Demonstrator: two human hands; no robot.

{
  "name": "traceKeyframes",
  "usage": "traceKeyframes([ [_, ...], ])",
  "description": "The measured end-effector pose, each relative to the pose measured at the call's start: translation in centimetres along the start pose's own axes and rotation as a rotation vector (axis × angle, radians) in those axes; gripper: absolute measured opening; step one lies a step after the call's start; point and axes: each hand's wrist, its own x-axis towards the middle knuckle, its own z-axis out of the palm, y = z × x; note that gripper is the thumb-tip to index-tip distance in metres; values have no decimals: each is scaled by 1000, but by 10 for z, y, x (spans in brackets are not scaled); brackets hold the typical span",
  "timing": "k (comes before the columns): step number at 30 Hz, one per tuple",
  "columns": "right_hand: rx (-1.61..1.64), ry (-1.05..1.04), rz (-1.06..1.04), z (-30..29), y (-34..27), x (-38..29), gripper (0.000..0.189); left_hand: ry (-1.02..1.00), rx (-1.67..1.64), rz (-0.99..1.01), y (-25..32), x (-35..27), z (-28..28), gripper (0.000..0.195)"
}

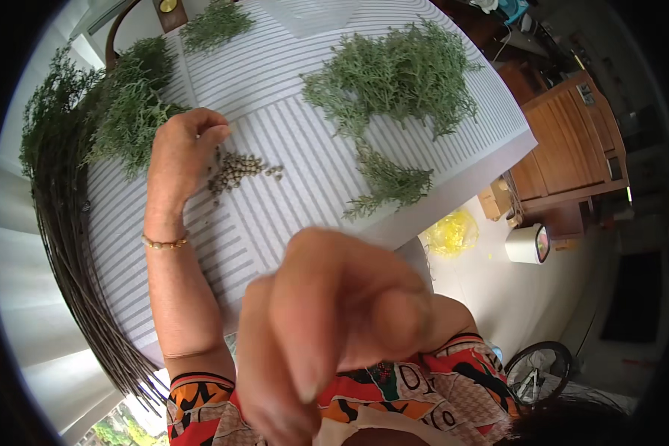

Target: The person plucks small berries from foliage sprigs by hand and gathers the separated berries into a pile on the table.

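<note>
My left hand [187,150] hovers over the left part of the table, thumb and fingertips drawn together. Whether something small is pinched there I cannot tell. Just right of it lies a small heap of round, brownish seeds or cones [238,170], a few of them strayed to the right. My right hand [334,312] is raised very near the camera, blurred, with its fingers curled; nothing shows in it. Beside my left hand rests a bunch of green conifer-like sprigs [131,106]. A larger heap of cut sprigs [396,78] lies farther right, with a loose spray [393,181] below it.
Long-stemmed branches [67,223] line the table's left edge. Another sprig bunch [217,25] and a clear plastic sheet or bag [312,14] are at the far side. The striped tablecloth [290,139] covers the table. On the floor are a yellow bag [451,231] and a white bin [524,244].
</note>
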Motion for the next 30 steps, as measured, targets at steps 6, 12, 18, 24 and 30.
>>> traceKeyframes([
  [6, 138, -159, 206, 6, 8, -13, 61, 15, 75, -97, -3, -4, -8, 13],
  [12, 213, -38, 215, 18, 18, -18, 60, 47, 427, -35, -20, 3, -3, 11],
  [18, 292, -4, 215, 15, 20, -20, 59, 46, 570, -76, -20, 7, 6, 13],
  [24, 326, 74, 112, 23, 25, -24, 60, 28, 627, -73, -14, 3, 12, 15],
  [30, 280, 21, 152, 17, 17, -24, 61, 17, 657, -62, -17, 6, 14, 16],
])
